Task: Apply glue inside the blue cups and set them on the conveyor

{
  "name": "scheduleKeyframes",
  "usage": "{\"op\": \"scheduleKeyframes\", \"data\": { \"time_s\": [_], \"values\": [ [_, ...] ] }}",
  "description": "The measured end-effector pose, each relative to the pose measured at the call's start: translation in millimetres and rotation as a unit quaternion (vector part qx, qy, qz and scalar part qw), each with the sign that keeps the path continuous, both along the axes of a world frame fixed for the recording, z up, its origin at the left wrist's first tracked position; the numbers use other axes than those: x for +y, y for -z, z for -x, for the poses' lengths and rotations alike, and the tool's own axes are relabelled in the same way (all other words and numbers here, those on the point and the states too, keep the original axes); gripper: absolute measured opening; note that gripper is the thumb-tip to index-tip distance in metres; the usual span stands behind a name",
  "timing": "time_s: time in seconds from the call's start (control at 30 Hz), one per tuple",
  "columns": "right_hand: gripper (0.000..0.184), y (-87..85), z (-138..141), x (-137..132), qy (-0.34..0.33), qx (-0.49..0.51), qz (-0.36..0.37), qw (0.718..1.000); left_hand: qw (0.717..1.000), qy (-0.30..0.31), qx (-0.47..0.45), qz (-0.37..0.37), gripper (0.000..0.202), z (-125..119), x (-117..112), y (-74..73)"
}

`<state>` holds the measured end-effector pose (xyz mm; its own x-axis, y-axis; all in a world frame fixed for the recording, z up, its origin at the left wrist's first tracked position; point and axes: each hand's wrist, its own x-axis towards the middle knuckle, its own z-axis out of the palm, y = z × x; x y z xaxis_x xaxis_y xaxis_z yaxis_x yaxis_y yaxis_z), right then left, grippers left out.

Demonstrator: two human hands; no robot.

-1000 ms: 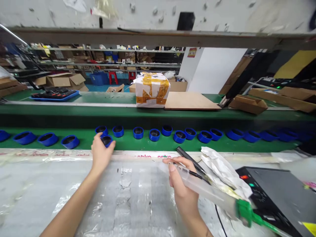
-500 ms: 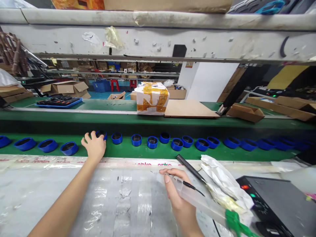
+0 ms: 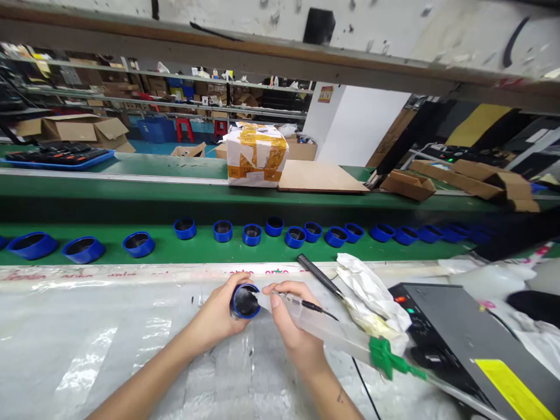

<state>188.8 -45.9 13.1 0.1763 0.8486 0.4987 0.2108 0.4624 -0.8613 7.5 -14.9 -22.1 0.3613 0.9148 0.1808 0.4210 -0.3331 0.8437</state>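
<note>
My left hand point(image 3: 226, 315) is wrapped round a blue ring-shaped cup point(image 3: 246, 301) with a dark inside, its opening tilted toward me. In my right hand point(image 3: 294, 326) is a translucent dispensing syringe point(image 3: 336, 338) with a green cap point(image 3: 385, 356) and a hose at its rear end. The syringe's nozzle end points at the cup's rim; whether it touches cannot be made out. Both hands are above the plastic-covered bench point(image 3: 144, 350). Beyond them, several more blue cups point(image 3: 223, 231) stand in a loose row on the green belt point(image 3: 201, 249).
A grey control box point(image 3: 472, 332) with red and green lights stands at right. Beside it lie crumpled white tissue point(image 3: 371, 291) and a black-handled tool point(image 3: 319, 274). A taped white carton point(image 3: 256, 154) and a board point(image 3: 321, 176) sit behind the belt. An overhead shelf point(image 3: 262, 64) crosses above.
My left hand has picked a blue cup off the belt and brought it to the syringe's nozzle end. My right hand still holds the syringe. The view has tipped downward.
</note>
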Motion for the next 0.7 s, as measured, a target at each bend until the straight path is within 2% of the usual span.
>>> {"op": "scheduleKeyframes", "data": {
  "time_s": [0.13,0.3,0.4,0.7],
  "values": [
    [0.004,0.0,5.6,4.9,0.006,0.011,0.006,1.0,1.0,0.004,-0.02,0.009,0.055,1.0,-0.2,2.5],
    [0.006,4.3,7.9,6.8,-0.017,0.008,0.007,1.0,0.999,0.013,-0.033,0.019,0.054,1.5,-1.8,1.2],
    [0.005,5.6,6.9,4.6,-0.007,-0.005,0.014,1.0,0.999,0.011,-0.034,0.016,0.056,0.2,-1.5,2.2],
    [0.007,-0.8,4.8,-0.1,0.003,-0.021,0.006,1.0,1.0,0.009,-0.021,0.014,0.06,1.2,-1.8,4.5]
  ]
}}
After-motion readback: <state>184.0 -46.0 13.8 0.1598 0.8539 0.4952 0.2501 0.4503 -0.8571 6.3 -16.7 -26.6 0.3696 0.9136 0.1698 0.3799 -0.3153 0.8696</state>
